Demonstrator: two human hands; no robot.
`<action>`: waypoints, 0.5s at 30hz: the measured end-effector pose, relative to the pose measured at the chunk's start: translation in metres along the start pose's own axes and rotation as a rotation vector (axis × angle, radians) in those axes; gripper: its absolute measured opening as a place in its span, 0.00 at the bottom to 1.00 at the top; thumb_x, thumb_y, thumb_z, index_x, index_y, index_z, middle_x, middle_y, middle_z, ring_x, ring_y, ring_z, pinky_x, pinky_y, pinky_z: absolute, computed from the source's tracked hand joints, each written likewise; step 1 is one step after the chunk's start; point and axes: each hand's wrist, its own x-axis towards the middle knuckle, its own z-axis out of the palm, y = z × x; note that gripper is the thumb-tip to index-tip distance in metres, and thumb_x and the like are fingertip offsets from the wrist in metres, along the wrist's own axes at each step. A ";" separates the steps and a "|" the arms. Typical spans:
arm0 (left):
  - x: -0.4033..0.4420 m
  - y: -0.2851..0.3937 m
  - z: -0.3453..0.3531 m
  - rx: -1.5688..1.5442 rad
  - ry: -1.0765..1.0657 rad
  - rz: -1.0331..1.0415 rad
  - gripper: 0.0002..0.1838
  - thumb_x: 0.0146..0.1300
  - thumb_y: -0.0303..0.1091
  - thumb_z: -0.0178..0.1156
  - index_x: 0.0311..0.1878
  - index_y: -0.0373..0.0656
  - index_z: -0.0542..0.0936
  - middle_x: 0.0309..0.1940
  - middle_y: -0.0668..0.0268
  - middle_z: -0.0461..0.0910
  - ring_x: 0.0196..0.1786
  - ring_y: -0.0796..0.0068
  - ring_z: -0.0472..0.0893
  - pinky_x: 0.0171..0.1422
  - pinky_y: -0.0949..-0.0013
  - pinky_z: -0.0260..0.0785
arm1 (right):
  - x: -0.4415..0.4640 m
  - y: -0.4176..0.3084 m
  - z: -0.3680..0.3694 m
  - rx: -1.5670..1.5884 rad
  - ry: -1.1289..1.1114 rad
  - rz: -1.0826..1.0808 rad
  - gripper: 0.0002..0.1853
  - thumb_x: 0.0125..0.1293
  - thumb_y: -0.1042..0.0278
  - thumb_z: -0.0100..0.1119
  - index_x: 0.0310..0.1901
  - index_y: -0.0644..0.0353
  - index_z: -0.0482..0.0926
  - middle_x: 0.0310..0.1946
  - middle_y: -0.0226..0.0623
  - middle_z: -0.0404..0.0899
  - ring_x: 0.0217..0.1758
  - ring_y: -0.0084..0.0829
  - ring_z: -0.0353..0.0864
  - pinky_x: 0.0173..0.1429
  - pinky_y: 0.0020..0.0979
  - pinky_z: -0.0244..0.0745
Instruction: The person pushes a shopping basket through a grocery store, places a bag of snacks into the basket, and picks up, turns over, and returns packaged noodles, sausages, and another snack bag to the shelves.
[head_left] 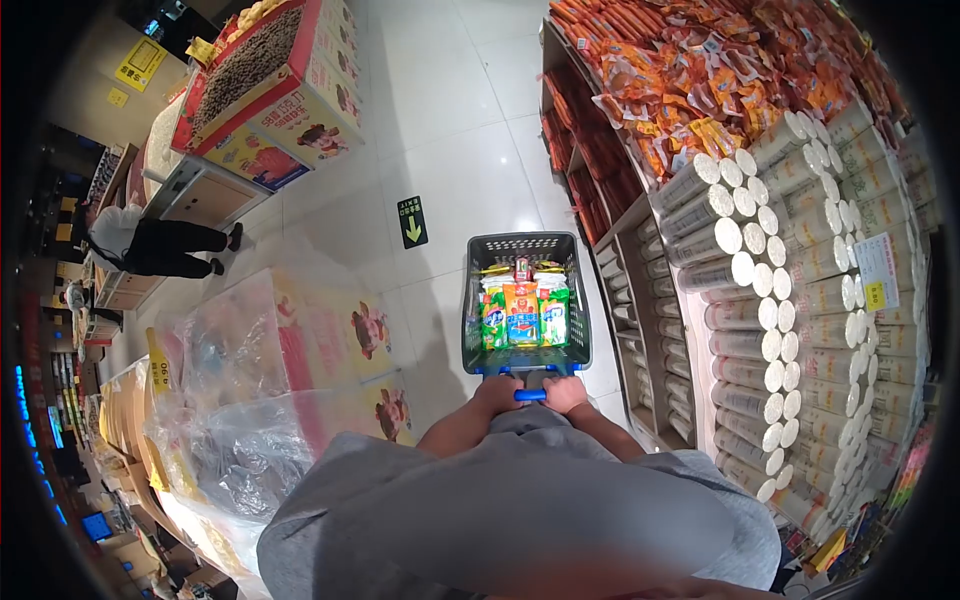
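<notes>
A dark grey shopping basket (478, 300) with perforated walls stands on the floor right in front of me. My left hand (499, 391) is wrapped round the left part of its blue handle (531, 395). Closed on the same handle, to the right, is my right hand (565, 392). Inside the basket lie several bright packets: an orange and blue packet (522, 315) in the middle, a green packet (494, 318) on its left and another green packet (553, 318) on its right. A small red item (522, 268) sits behind them.
On the right, a shelf holds stacked white cylindrical packs (745, 330) and a heap of orange-red packets (700, 75). Plastic sheeting (240, 440) covers a display at left. A bulk-goods stand (270, 110) is farther off. A person (150, 242) stands at left. A green exit sign (413, 222) marks the floor.
</notes>
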 end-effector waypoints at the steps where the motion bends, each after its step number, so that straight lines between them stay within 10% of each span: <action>1: -0.005 0.008 -0.022 -0.006 0.042 0.056 0.16 0.48 0.47 0.65 0.38 0.50 0.82 0.36 0.57 0.84 0.41 0.55 0.83 0.47 0.52 0.74 | 0.007 0.003 -0.005 -0.007 -0.002 0.002 0.13 0.51 0.52 0.62 0.26 0.53 0.78 0.24 0.40 0.83 0.26 0.41 0.84 0.30 0.43 0.78; 15: 0.073 -0.003 -0.120 0.061 0.100 -0.013 0.16 0.48 0.47 0.61 0.34 0.46 0.82 0.30 0.54 0.83 0.37 0.51 0.83 0.44 0.52 0.75 | 0.116 0.050 -0.048 0.071 0.006 0.035 0.11 0.52 0.55 0.59 0.24 0.53 0.78 0.21 0.39 0.81 0.25 0.42 0.83 0.31 0.43 0.78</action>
